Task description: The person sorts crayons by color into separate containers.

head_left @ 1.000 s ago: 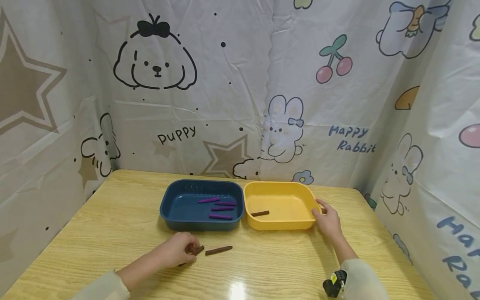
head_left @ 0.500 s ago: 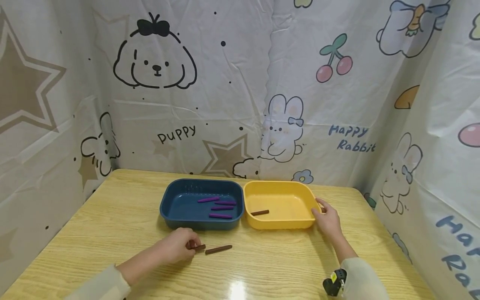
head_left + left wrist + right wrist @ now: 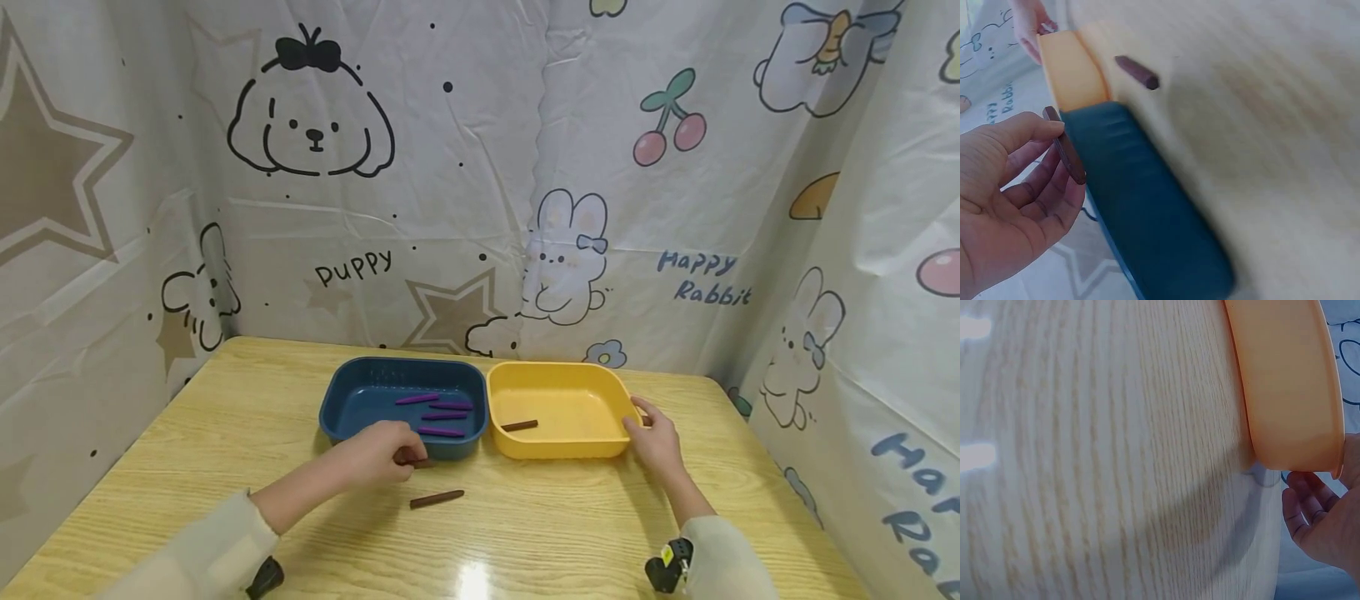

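Note:
My left hand (image 3: pixel 382 454) pinches a brown crayon (image 3: pixel 1067 150) between thumb and fingers, raised in front of the blue bin's near wall. That blue bin (image 3: pixel 450 451) holds several purple crayons (image 3: pixel 442 432). Beside it on the right stands the yellow bin (image 3: pixel 558 450), with one brown crayon (image 3: pixel 520 426) lying in its left side. At this bin's right end my right hand (image 3: pixel 658 440) grips the rim, thumb over the edge and fingers curled below it in the right wrist view. Another brown crayon (image 3: pixel 437 499) lies on the table in front of the bins.
The light wood table (image 3: pixel 570 533) carries both bins side by side near its back. A printed cloth (image 3: pixel 450 183) hangs around the back and sides. Small black devices (image 3: pixel 670 567) are strapped at both wrists.
My left hand has lifted a brown crayon off the table and moved it forward and right, towards the blue bin's front wall. My right hand has stayed on the yellow bin.

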Motion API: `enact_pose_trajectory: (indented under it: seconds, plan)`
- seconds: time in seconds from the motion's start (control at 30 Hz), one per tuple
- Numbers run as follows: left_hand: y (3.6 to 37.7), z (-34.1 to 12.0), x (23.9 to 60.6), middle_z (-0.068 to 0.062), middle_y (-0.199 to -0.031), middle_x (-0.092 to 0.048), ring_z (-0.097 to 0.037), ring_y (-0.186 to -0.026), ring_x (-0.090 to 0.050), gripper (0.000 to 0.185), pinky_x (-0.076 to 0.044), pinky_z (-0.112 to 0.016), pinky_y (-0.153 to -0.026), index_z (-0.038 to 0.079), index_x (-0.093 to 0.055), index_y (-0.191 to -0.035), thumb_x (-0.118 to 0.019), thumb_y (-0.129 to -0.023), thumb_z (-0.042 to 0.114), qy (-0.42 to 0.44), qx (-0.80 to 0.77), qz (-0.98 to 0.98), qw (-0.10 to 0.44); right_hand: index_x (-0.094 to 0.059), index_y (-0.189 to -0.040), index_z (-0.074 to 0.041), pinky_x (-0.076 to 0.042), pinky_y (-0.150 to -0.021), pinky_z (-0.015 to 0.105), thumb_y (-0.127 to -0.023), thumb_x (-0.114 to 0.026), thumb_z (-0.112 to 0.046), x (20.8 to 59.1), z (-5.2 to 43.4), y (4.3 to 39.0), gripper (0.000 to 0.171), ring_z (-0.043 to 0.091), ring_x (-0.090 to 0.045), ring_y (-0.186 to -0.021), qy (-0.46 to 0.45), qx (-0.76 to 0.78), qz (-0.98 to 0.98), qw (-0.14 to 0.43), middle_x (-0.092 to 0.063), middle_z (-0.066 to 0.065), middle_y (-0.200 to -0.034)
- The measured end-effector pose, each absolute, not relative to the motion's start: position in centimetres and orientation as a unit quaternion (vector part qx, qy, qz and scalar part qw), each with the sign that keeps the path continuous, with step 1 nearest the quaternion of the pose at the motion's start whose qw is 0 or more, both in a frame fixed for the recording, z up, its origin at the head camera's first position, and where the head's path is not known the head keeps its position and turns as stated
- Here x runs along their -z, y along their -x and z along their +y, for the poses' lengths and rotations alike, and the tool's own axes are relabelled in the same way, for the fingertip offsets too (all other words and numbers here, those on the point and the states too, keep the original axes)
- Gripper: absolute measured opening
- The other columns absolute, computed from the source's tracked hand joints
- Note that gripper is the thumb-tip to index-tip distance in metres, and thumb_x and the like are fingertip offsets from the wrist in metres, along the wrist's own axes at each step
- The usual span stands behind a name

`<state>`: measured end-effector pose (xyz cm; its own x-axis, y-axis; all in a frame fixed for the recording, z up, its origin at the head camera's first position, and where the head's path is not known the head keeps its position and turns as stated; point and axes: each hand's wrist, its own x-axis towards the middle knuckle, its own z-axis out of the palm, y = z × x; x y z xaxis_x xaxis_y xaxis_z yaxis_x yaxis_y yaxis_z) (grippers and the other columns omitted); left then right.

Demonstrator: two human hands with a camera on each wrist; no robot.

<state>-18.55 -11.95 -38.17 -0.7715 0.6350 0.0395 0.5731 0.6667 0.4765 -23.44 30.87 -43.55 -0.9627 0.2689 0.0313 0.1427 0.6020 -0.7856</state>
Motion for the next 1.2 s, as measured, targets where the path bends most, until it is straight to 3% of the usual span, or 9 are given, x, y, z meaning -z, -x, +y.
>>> enact_pose_trajectory:
  seconds: [0.23, 0.7, 1.2]
  plan:
    - [19.5, -10.3, 36.4, 0.002, -0.081, -0.057, -0.008, -0.071, -0.047, 0.013, -0.043, -0.020, -0.062, 0.008, -0.070, -0.092, -0.065, -0.081, 0.005, -0.346, -0.230, 0.908, 0.055, -0.042, -0.139, -0.004, -0.046, -0.060, 0.015, -0.093, -0.054, -0.017, 43.4, 30.7, 23.4, 0.050, 0.023, -0.056, -0.093, 0.116, -0.434, -0.890, 0.074, -0.055, 0.027, -0.116]
    - [21.8, -5.7, 35.4, 0.003, -0.080, -0.059, -0.011, -0.073, -0.047, 0.012, -0.043, -0.024, -0.065, 0.010, -0.072, -0.090, -0.065, -0.081, 0.005, -0.358, -0.217, 0.907, 0.055, -0.042, -0.139, -0.005, -0.045, -0.060, 0.016, -0.092, -0.054, -0.017, 43.5, 30.8, 23.2, 0.050, 0.024, -0.057, -0.093, 0.119, -0.425, -0.895, 0.068, -0.051, 0.027, -0.119]
    - [24.6, -2.2, 35.4, 0.002, -0.080, -0.062, -0.012, -0.074, -0.051, 0.013, -0.047, -0.026, -0.069, 0.012, -0.072, -0.093, -0.067, -0.082, 0.008, -0.334, -0.186, 0.922, 0.053, -0.043, -0.138, -0.003, -0.046, -0.059, 0.016, -0.092, -0.055, -0.016, 43.1, 30.6, 23.0, 0.050, 0.018, -0.058, -0.086, 0.112, -0.427, -0.894, 0.072, -0.053, 0.027, -0.116]
